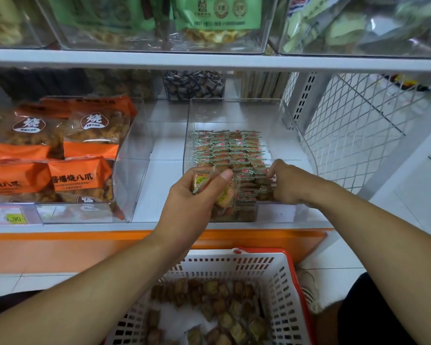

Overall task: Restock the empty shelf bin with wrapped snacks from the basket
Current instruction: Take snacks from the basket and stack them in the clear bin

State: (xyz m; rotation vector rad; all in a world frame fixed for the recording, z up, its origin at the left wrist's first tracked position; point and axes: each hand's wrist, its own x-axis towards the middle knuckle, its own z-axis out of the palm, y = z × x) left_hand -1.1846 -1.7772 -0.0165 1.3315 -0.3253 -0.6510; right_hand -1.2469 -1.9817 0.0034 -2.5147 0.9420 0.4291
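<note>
While I crouch in front of the white shelf [209, 61], its upper board carries clear bins of green-labelled packs, and the lower level holds everything I am working with. To my left on that lower level sits a clear bin [132, 155] stacked with orange snack bags [60, 150], a price tag [15, 217] stuck at its front edge. To the right of it, with a bare strip of shelf between, stands the clear shelf bin [237, 113] I am filling; rows of wrapped snacks [227, 150] already lie flat across its floor, thinner at the back and packed tighter toward the front. A white wire mesh panel [358, 115] closes the shelf on the right side. Below the orange shelf edge, near my knees, the white basket [279, 270] with its red rim holds a loose scatter of more wrapped snacks [219, 302] over its bottom.

My left hand [197, 195] is at the front of the shelf bin, fingers and thumb curled round a small bunch of wrapped snacks [224, 195], held just above the front rows. My right hand [284, 183] reaches into the bin beside it, fingertips bent down and pinching at the packets in the front right rows; I cannot tell whether it has lifted one free.
</note>
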